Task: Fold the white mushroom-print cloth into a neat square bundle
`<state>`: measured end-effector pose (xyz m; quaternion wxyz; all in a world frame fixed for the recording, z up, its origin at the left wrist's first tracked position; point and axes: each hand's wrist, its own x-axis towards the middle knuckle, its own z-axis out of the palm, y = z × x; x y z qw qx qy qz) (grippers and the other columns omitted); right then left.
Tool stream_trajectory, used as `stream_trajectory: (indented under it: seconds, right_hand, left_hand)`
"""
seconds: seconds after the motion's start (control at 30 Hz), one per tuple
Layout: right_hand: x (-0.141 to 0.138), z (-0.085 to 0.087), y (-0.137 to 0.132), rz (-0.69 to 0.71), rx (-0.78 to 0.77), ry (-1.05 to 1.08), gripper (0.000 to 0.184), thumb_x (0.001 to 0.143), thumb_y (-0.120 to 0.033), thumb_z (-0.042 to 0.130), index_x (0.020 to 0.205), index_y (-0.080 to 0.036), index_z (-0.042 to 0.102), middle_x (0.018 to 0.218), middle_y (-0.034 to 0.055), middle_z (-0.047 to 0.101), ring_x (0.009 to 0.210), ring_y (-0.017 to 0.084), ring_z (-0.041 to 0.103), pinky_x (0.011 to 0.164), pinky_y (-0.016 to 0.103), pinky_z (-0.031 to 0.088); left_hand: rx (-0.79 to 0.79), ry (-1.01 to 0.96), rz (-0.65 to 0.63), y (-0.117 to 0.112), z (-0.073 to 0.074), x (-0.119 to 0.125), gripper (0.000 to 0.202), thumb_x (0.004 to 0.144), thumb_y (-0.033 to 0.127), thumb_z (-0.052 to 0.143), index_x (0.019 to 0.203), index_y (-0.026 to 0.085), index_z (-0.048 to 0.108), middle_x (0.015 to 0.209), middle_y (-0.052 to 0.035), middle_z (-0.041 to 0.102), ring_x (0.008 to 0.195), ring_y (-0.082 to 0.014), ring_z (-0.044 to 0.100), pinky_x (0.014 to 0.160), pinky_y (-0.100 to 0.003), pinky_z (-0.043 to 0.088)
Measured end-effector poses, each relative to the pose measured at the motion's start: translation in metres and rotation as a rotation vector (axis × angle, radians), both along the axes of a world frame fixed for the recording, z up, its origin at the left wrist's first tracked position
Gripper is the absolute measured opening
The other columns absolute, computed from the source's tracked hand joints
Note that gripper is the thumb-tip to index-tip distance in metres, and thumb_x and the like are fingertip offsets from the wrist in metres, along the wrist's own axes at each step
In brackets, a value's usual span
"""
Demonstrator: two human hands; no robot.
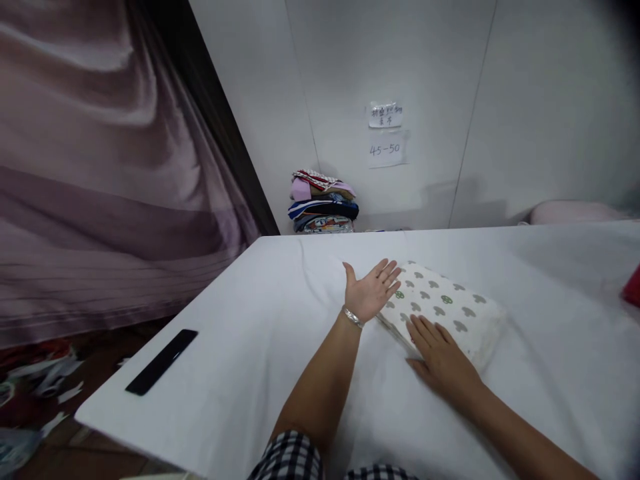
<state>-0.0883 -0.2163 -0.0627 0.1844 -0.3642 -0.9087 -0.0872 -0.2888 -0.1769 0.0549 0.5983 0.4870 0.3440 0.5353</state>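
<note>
A folded white cloth [450, 313] printed with grey and green shapes lies on the white-covered table [240, 320]. Its layers show along the near left edge. My left hand [371, 288], with a silver bracelet at the wrist, is turned palm up, thumb apart, its fingertips at the cloth's left edge. Across the near side of the cloth rests my right hand [443, 360], palm down, fingers stretched out flat. Neither hand grips anything.
A black flat strip [163, 361] lies near the table's left edge. Folded fabrics [324, 203] are stacked by the wall behind, below two paper notes [387, 148]. A pinkish curtain [100, 173] hangs at left. Something red [633, 287] sits at far right.
</note>
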Motion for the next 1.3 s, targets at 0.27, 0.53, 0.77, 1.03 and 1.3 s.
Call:
stream_trajectory:
  seconds: [0.27,0.53,0.77,1.03,1.3]
  right_hand:
    - [0.0,-0.001,0.001,0.007,0.006,0.012,0.065,0.085,-0.036,0.039,0.142,-0.017,0.014,0.143,0.0106,0.029,0.131,0.026,0.024,0.103,0.046,0.026]
    - [0.001,0.002,-0.001,0.002,-0.001,0.006,0.064,0.086,-0.035,0.038,0.142,-0.017,0.015,0.143,0.0105,0.029,0.131,0.026,0.024,0.103,0.046,0.025]
    - [-0.001,0.005,-0.002,-0.007,-0.016,0.009,0.064,0.086,-0.037,0.038,0.142,-0.018,0.014,0.144,0.0101,0.028,0.131,0.026,0.023,0.104,0.046,0.025]
    - [0.0,0.004,-0.002,-0.004,-0.014,0.021,0.066,0.085,-0.035,0.039,0.143,-0.019,0.011,0.143,0.0106,0.029,0.132,0.026,0.023,0.104,0.046,0.024]
    - [-0.001,0.004,-0.002,-0.005,-0.03,0.017,0.065,0.086,-0.035,0.038,0.143,-0.018,0.011,0.143,0.0104,0.028,0.131,0.026,0.023,0.104,0.046,0.024]
  left_hand:
    - [-0.098,0.038,0.026,0.0,0.004,-0.001,0.1,0.067,0.067,-0.024,0.132,0.025,0.039,0.139,-0.0009,0.037,0.126,-0.0214,0.036,0.102,-0.039,0.035]
    - [0.039,1.074,0.294,0.019,-0.05,-0.005,0.074,0.081,0.066,0.016,0.142,0.023,0.008,0.149,0.0017,-0.001,0.136,-0.018,-0.004,0.111,-0.038,-0.002]
    - [-0.129,1.52,0.322,0.046,-0.086,-0.005,0.079,0.079,0.064,0.017,0.142,0.018,0.005,0.149,-0.0037,-0.003,0.135,-0.0222,-0.011,0.108,-0.049,-0.002]
    - [-0.165,1.582,0.309,0.046,-0.084,-0.008,0.087,0.075,0.07,0.016,0.142,0.017,0.005,0.148,-0.003,-0.003,0.135,-0.0226,-0.01,0.108,-0.05,-0.005]
    - [-0.161,1.549,0.303,0.049,-0.088,-0.005,0.085,0.075,0.071,0.016,0.142,0.02,0.006,0.149,-0.0038,-0.003,0.135,-0.0234,-0.01,0.107,-0.051,-0.006]
